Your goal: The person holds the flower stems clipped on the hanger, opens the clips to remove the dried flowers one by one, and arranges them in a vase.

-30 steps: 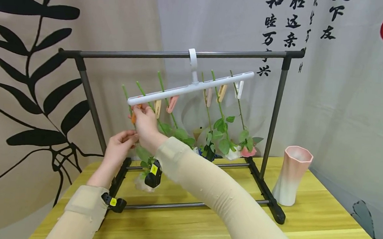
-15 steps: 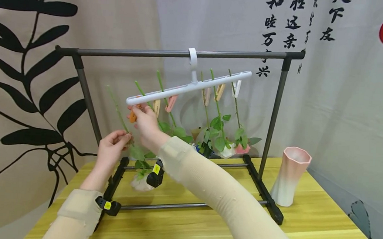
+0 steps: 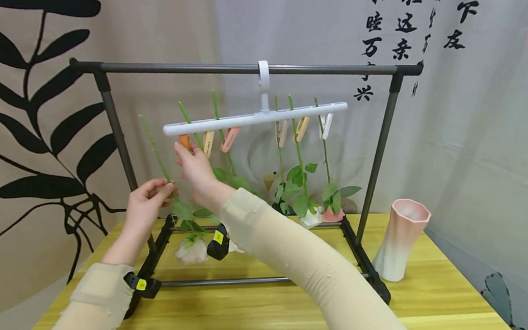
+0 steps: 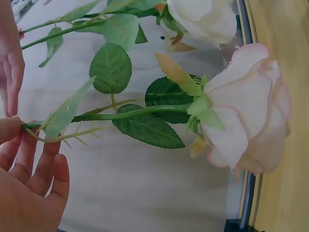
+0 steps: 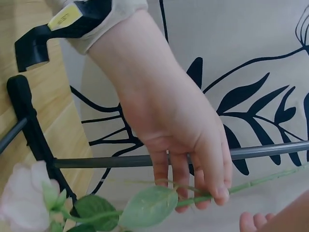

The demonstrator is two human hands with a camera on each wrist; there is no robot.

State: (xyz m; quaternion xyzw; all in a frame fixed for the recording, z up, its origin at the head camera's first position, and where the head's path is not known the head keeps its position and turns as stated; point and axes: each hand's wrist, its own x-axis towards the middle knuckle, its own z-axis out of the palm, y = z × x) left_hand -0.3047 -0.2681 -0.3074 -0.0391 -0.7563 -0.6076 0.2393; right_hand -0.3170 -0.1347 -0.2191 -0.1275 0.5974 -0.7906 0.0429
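Note:
In the head view my left hand (image 3: 149,198) pinches the green stem of a pale pink-white rose (image 4: 251,111), flower head down. Its stem top stands apart from the white hanger bar (image 3: 258,118), to the left. My right hand (image 3: 201,173) is at the bar's left end, thumb and fingertips at the lower end of an orange clothespin (image 3: 185,140); the hand partly hides that end. The left wrist view shows the right hand's loose fingers at its left edge. More stems hang upside down from the bar's other clothespins, such as a pink one (image 3: 230,139).
The hanger hooks over a dark metal rack (image 3: 169,69) on a wooden table (image 3: 327,312). A pink and white vase (image 3: 401,241) stands right of the rack. Behind is a printed cloth (image 3: 478,124). White and pink flowers (image 3: 333,215) hang low at the right.
My left hand has drawn the rose stem out leftward from beside the orange clothespin. The right hand has stayed by that clothespin, and the bar's left end has risen slightly.

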